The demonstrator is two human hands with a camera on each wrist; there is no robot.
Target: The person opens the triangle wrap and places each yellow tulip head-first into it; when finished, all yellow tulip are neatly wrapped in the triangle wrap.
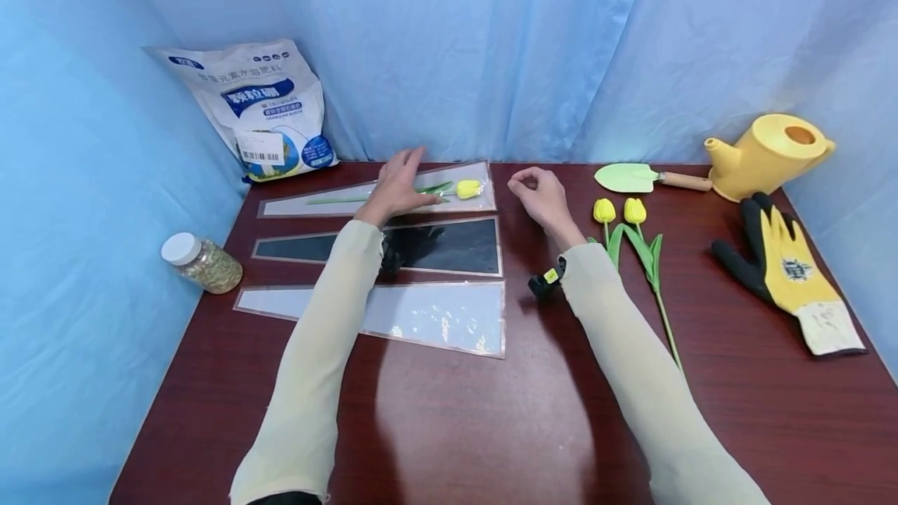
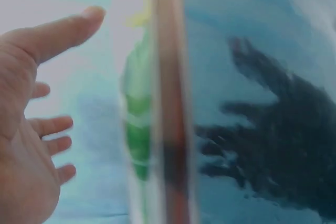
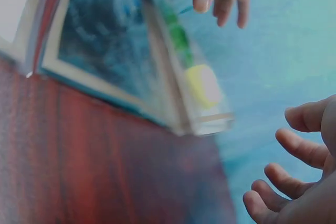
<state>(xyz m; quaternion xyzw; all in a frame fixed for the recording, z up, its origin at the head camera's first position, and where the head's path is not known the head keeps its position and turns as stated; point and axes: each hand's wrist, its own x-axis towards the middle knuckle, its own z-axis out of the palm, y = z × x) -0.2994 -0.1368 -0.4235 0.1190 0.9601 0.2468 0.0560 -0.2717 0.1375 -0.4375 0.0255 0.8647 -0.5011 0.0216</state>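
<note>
My left hand (image 1: 398, 184) hovers over the far tapered flower sleeve (image 1: 281, 207), fingers spread and holding nothing. A yellow tulip (image 1: 468, 189) lies along that sleeve, its stem and leaves partly hidden behind my hand. In the left wrist view the thumb stands apart from the fingers, beside the blurred tulip. Just right of the sleeve's wide end, my right hand (image 1: 543, 199) is held in the air with fingers loosely bent and nothing between them. A black sleeve (image 1: 470, 244) lies nearer, and a white sleeve (image 1: 428, 314) nearest; my left forearm crosses both.
Two yellow tulips (image 1: 634, 211) lie right of my right forearm, partly covered by it. Beyond are a green trowel (image 1: 627, 177), a yellow watering can (image 1: 765, 158) and a work glove (image 1: 793, 267). Left stand a fertilizer bag (image 1: 263, 111) and a white-capped jar (image 1: 213, 267).
</note>
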